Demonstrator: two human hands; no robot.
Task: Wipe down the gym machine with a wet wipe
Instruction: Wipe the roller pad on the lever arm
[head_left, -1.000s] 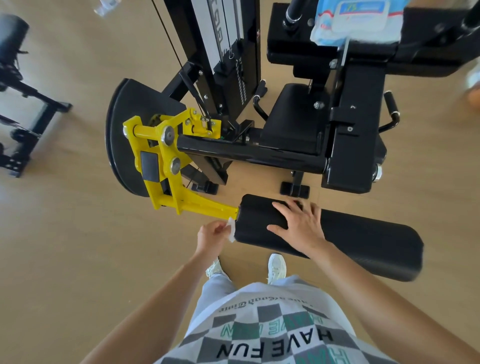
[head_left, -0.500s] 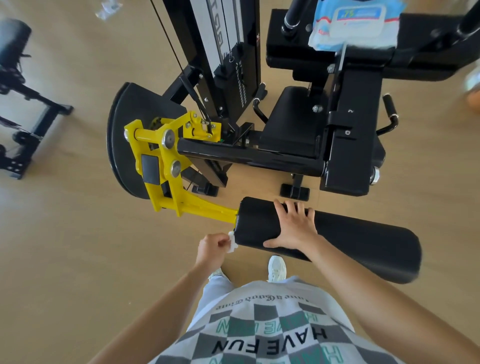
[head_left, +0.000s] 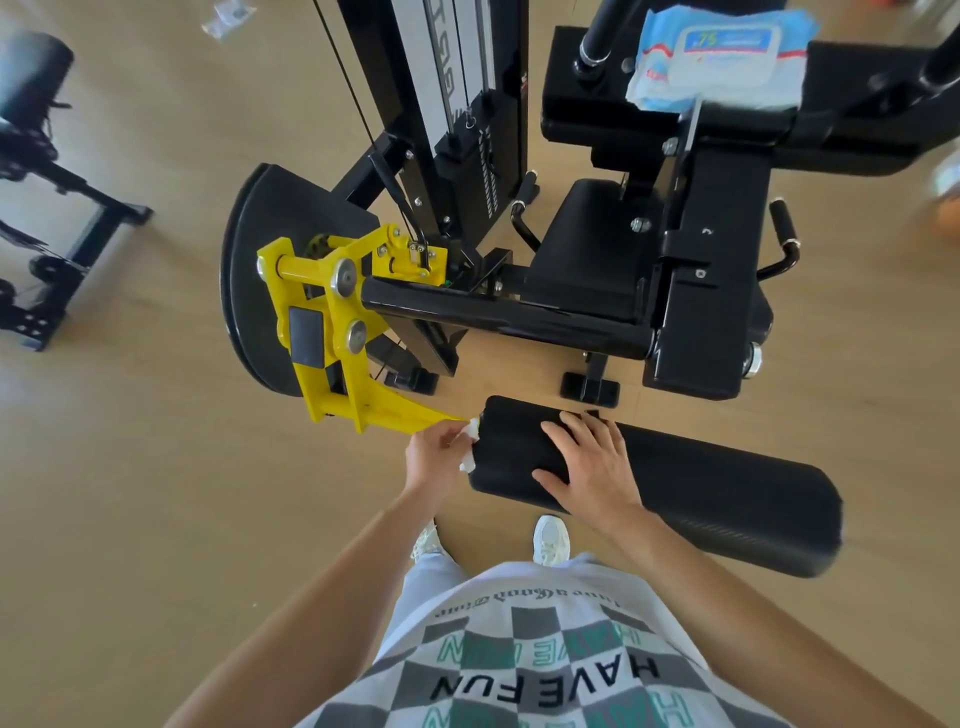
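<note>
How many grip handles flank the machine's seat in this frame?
2. One handle is on the seat's left in the picture, beside the weight stack; the other handle is on its right. Others may be hidden.

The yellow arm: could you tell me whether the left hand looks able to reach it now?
Probably yes: the left hand, pinching the wipe, sits right beside the near end of the yellow arm, with nothing between them.

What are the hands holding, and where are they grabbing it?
The left hand grips a bunched white wet wipe in its fingers, against the end of the black roller pad. The right hand holds nothing; it rests flat on the pad.
</note>
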